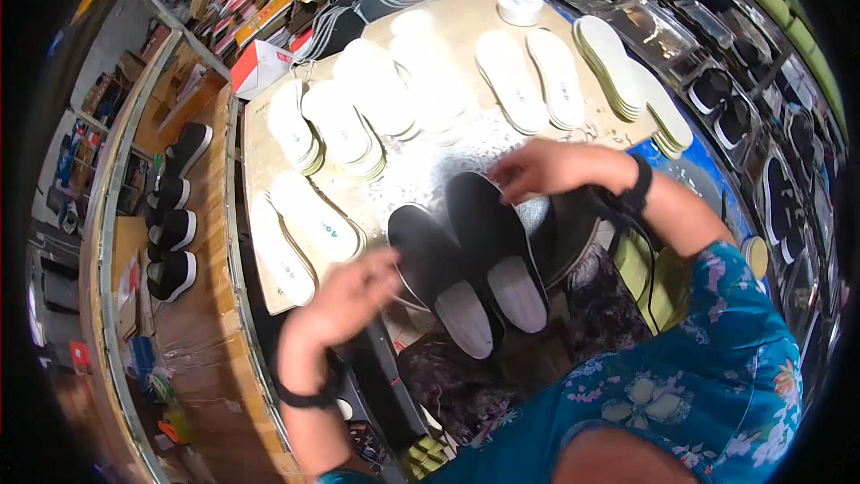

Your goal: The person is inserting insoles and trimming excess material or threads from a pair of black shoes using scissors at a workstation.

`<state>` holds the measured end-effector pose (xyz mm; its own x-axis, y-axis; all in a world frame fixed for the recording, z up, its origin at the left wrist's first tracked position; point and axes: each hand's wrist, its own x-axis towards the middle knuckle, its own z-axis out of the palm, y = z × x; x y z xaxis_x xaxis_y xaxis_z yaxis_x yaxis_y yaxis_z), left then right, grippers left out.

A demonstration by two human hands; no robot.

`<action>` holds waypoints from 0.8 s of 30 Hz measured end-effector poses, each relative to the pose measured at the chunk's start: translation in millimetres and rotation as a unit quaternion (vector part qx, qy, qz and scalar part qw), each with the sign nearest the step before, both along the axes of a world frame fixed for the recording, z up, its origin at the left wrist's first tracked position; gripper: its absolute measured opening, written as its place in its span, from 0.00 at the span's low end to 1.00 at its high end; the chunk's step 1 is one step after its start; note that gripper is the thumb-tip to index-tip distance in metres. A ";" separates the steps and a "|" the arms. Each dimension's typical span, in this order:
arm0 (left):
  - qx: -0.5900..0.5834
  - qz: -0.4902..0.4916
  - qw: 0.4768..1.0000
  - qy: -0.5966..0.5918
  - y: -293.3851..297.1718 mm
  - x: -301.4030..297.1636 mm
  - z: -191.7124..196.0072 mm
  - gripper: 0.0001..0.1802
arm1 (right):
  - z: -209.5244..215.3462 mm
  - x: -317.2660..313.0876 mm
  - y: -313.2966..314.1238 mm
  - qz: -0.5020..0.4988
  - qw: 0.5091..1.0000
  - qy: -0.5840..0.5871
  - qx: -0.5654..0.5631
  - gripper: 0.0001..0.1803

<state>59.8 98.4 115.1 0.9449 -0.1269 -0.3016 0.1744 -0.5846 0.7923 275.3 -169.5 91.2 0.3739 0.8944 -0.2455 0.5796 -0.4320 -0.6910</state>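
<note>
Both hands work a pair of black slip-on shoes (470, 255) on the surface (430, 170): left hand (349, 296) blurred, grip unclear; right hand (537, 168) pinches one toe

Left hand (349, 296) is motion-blurred; fingers indistinct, and contact with the nearer black shoe (441, 269) cannot be confirmed. Right hand (546, 168) is likewise smeared at the fingertips, over the toe of the farther black shoe (495, 237); grip undeterminable. The worktable (269, 139) surface between both hands is washed out by glare. White insole stacks (358, 116) beyond the hands are overexposed, count unreadable.
</note>
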 end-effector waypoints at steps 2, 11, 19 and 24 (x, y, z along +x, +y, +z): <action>0.034 0.047 0.997 0.058 38.7 55.8 19.3 0.19 | 22.6 17.1 60.5 0.053 0.993 -0.106 -0.013 0.22; 0.430 0.164 0.880 -0.114 166.2 180.0 -59.2 0.23 | -31.1 33.7 231.4 0.130 0.927 -0.326 0.132 0.16; 0.465 0.151 0.844 -0.219 184.5 190.6 -80.9 0.20 | -45.0 43.0 237.4 0.122 0.912 -0.389 0.051 0.09; 0.445 0.298 0.822 -0.194 208.3 181.7 -78.8 0.18 | -35.5 30.9 244.2 0.120 0.901 -0.412 0.069 0.10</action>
<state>241.6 306.8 36.3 0.8058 0.5017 0.3147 0.4756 -0.8648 0.1609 306.2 74.7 55.7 0.1692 0.9747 0.1464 0.9856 -0.1678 -0.0217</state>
